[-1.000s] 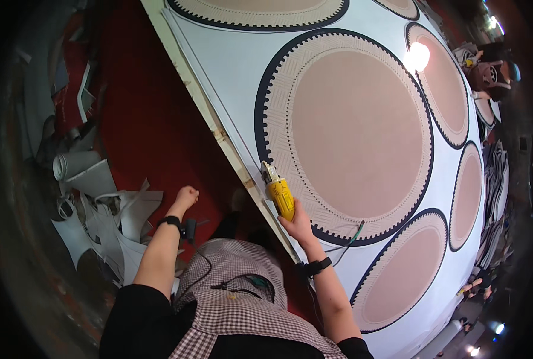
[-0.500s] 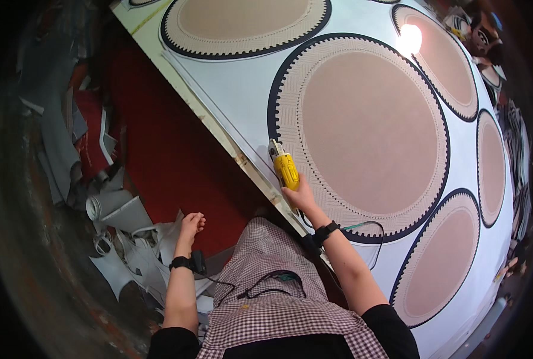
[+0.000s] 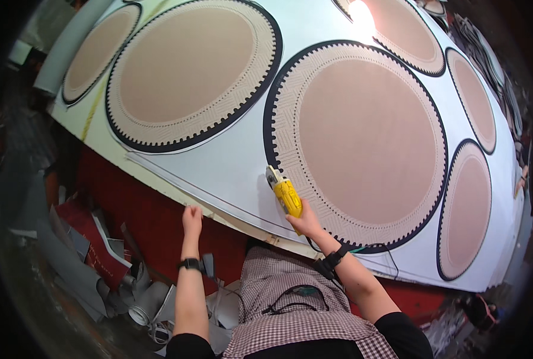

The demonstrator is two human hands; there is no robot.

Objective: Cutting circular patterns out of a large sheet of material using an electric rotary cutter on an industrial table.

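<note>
My right hand (image 3: 306,219) is wrapped round the yellow body of an electric rotary cutter (image 3: 286,197). The cutter's metal blade head lies at the left side of the dark toothed border of a large round beige mat (image 3: 362,137) printed on white sheet material (image 3: 218,173). From the cutter a cord runs back past my right wrist. My left hand (image 3: 193,221) is closed, its fingers curled with nothing seen in them, just at the near edge of the table; whether it touches the edge I cannot tell.
More round beige mats (image 3: 188,66) are spread over the table. Along its near edge lies a narrow loose strip (image 3: 182,182). Grey and red offcuts (image 3: 90,239) and a rolled piece (image 3: 147,302) heap up at lower left. A bright light reflection (image 3: 362,21) shows at the far side.
My view has turned, so the table edge runs flatter. The left hand has come up beside the edge. The cutter has shifted slightly down along the mat's dark border.
</note>
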